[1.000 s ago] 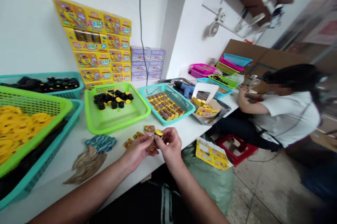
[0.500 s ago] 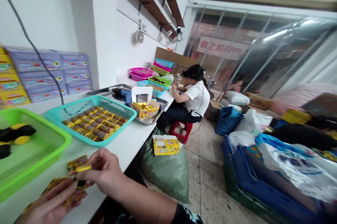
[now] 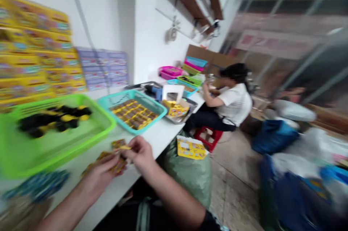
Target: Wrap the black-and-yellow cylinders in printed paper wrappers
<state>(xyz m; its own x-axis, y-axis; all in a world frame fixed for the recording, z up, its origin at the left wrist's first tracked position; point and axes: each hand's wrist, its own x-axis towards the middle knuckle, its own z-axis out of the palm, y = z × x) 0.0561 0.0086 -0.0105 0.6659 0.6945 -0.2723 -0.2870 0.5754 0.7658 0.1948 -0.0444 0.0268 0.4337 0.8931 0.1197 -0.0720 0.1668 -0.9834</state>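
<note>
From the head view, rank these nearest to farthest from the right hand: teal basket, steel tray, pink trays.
From the right hand:
1. Teal basket, just ahead on the table.
2. Steel tray, beyond it, along the table's edge.
3. Pink trays, farthest, by the wall.

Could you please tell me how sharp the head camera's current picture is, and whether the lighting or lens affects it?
In the head view, motion blur smears the whole frame, including the left hand, right hand, printed cards and green tray; wide-angle distortion slants the white wall; the lighting looks even, without strong glare.
</note>
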